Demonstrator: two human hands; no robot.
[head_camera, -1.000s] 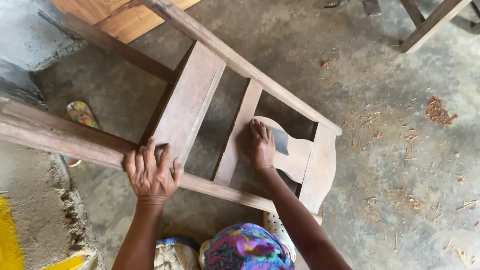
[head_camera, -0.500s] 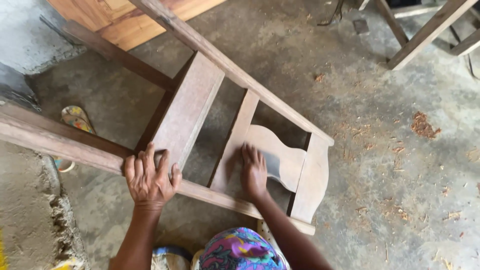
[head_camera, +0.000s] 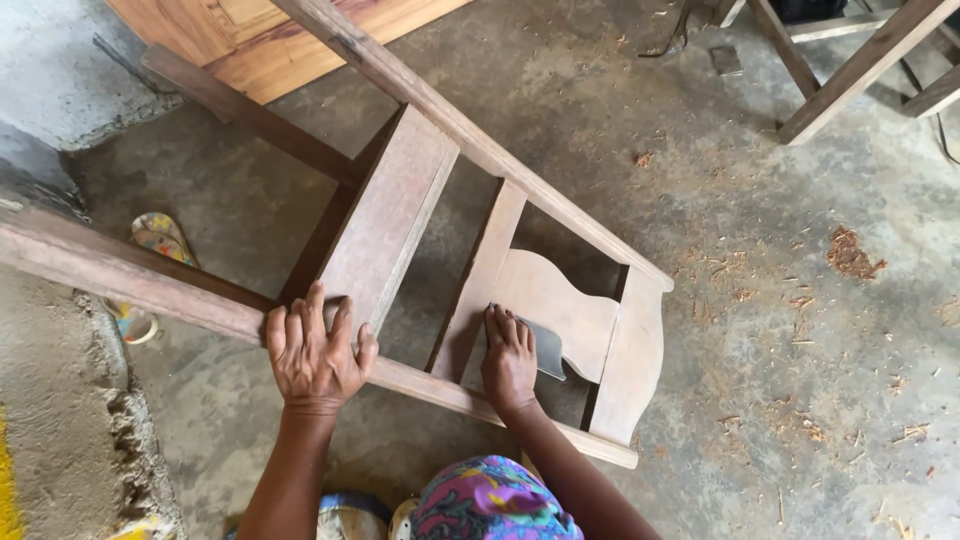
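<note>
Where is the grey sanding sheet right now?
In the head view, the grey sanding sheet lies under the right hand, pressed on the curved back panel of the wooden chair frame.

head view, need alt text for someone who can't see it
Seen from above, a person's right hand presses a grey sheet against the curved panel of a wooden chair frame lying on a dusty concrete floor, while the left hand rests on a side rail.

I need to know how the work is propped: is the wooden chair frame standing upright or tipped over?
Tipped over: the chair frame lies slanted above the floor, its back slats facing up under both hands.
</note>
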